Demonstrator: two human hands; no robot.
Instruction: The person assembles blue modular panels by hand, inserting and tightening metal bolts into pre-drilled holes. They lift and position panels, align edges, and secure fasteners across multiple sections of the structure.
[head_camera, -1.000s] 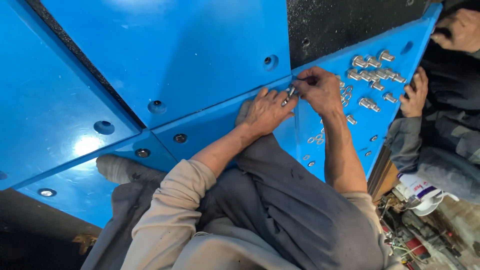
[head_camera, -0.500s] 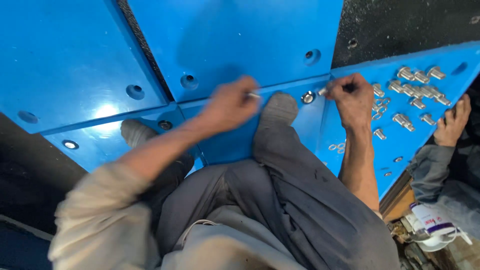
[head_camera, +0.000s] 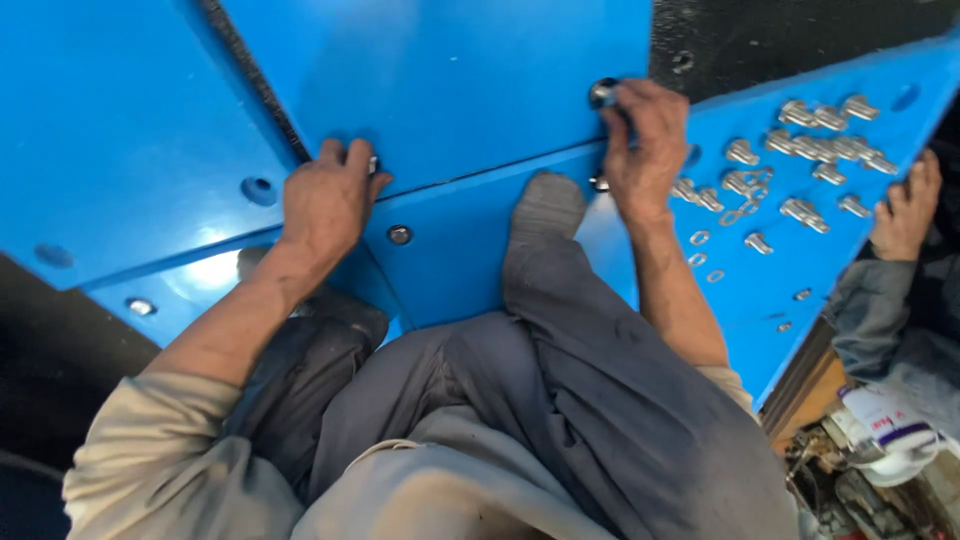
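your left hand (head_camera: 325, 200) has shifted left along the upper blue panel (head_camera: 450, 80), fingers curled on a bolt (head_camera: 372, 164) at its edge. right hand (head_camera: 640, 140) pinches another bolt (head_camera: 603, 93) at that panel's right corner. loose bolts (head_camera: 810, 150) lie right of it.

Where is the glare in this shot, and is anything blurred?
Head view: a bright glare patch sits on the lower blue panel just below the left hand; the right hand at a bolt looks slightly soft, while the loose bolts stay fairly sharp; the lower left corner is in dark shadow.
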